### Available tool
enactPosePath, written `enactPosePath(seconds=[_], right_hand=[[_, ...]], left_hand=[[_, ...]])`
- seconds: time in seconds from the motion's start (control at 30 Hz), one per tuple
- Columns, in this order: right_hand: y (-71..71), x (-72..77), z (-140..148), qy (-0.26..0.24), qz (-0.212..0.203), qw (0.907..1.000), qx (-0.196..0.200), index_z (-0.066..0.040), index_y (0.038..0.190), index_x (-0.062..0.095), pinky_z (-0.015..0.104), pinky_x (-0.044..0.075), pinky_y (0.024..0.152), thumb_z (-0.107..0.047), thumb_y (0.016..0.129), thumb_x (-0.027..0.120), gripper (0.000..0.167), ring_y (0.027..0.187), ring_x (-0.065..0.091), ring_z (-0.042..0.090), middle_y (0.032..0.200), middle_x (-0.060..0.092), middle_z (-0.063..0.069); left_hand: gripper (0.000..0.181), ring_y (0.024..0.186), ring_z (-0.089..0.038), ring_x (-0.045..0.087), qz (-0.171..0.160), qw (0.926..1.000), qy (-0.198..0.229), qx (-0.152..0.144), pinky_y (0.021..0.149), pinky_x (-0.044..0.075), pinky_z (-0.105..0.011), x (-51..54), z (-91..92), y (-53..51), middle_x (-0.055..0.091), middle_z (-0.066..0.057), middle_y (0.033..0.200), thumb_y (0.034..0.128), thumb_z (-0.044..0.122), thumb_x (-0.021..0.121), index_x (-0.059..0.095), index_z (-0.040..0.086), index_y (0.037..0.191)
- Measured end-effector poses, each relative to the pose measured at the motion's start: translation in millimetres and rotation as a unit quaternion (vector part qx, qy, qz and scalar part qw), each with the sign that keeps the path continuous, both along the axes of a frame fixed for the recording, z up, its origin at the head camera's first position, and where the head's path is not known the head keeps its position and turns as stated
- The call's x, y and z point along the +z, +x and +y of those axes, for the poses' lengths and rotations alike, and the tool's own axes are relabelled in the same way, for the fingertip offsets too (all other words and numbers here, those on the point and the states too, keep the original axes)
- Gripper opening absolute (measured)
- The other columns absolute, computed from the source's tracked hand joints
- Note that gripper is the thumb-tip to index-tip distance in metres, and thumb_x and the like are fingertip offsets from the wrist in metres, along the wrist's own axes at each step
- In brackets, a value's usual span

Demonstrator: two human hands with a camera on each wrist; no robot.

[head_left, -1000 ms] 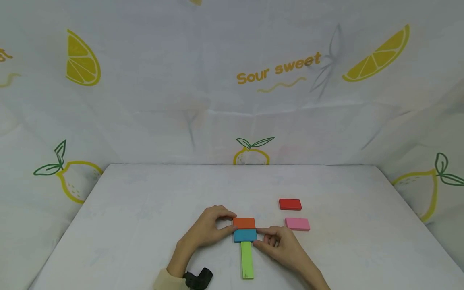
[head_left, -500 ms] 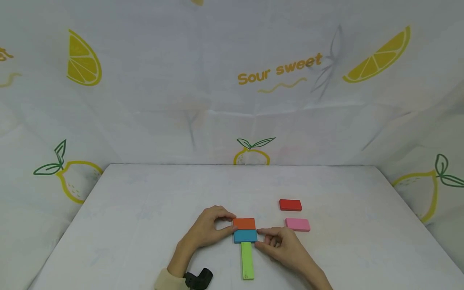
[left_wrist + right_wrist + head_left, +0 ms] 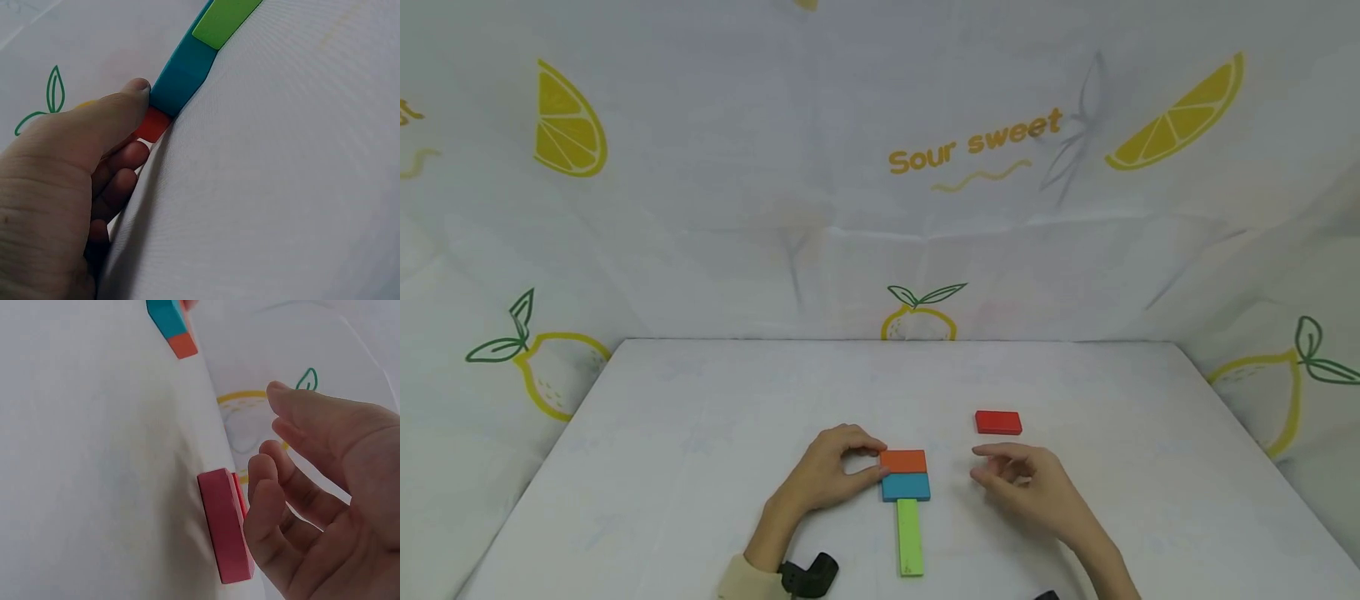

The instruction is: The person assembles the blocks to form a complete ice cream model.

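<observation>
An orange block lies against the far side of a blue block, and a green block extends from the blue one's near side. My left hand holds the orange block at its left edge, the thumb near the seam with the blue block. To the right, my right hand hovers with bent, parted fingers and nothing between them. It covers the pink block in the head view; the right wrist view shows that pink block beside the fingers of the right hand.
A red block lies just beyond my right hand on the white table. Behind the table hangs a white cloth printed with lemons. Dark wrist gear shows by my left wrist.
My right hand has moved right, away from the blue block to over the pink block, which it now hides in the head view. My left hand has stayed at the orange block.
</observation>
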State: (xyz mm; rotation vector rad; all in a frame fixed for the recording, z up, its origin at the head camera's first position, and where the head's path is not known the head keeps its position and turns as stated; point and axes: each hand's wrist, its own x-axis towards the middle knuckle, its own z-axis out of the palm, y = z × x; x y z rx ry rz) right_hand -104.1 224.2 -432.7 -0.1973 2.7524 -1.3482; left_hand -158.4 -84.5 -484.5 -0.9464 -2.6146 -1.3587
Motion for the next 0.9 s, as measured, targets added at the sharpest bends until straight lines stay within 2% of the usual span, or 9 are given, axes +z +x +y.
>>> enactPosePath(seconds=[0.2,0.33,0.53,0.77,0.9], right_hand=[[-1.1,0.5,20.8,0.043,0.077,0.9957,-0.027,-0.015,0.116,0.077,0.021,0.051,0.067,-0.015,0.087,0.081,0.029,0.076,0.057,0.0,0.088,0.069,-0.006],[-1.0,-0.4,33.1,0.051,0.088,0.9937,-0.047,-0.013,0.116,0.076,0.021,0.052,0.066,-0.017,0.088,0.081,0.029,0.08,0.058,-0.002,0.094,0.069,-0.001],[-0.4,-0.9,45.9,0.079,0.05,0.9921,-0.084,-0.013,0.125,0.072,0.021,0.052,0.074,-0.024,0.089,0.081,0.039,0.09,0.06,0.006,0.109,0.068,0.009],[-3.8,-2.1,49.3,0.095,-0.047,0.9906,-0.087,-0.01,0.14,0.061,0.03,0.051,0.081,-0.039,0.091,0.077,0.06,0.104,0.061,0.023,0.123,0.065,0.016],[-5.1,-3.8,48.7,0.108,-0.073,0.9885,-0.076,-0.01,0.142,0.059,0.031,0.051,0.082,-0.043,0.09,0.077,0.064,0.109,0.058,0.026,0.126,0.065,0.016]], left_hand=[[0.023,0.092,-0.003,0.063,-0.004,1.0,-0.002,0.003,0.085,0.055,-0.024,2.3,0.4,0.0,0.074,0.009,0.099,0.0884,0.028,0.081,0.077,0.018,0.109],[0.022,0.091,-0.003,0.063,-0.005,1.0,-0.001,0.003,0.085,0.055,-0.024,3.8,0.6,0.2,0.074,0.008,0.098,0.0882,0.026,0.081,0.077,0.017,0.108],[0.022,0.091,-0.004,0.064,0.001,1.0,-0.003,0.002,0.085,0.055,-0.024,4.5,0.5,0.5,0.074,0.007,0.098,0.0885,0.026,0.08,0.078,0.017,0.108],[0.023,0.092,-0.004,0.064,0.001,1.0,-0.006,0.002,0.084,0.055,-0.024,4.7,0.0,1.6,0.075,0.008,0.099,0.0884,0.027,0.081,0.078,0.017,0.109],[0.023,0.092,-0.004,0.063,0.004,0.9999,-0.01,0.002,0.085,0.054,-0.024,4.5,-0.1,1.6,0.075,0.009,0.099,0.0886,0.027,0.08,0.078,0.017,0.109]])
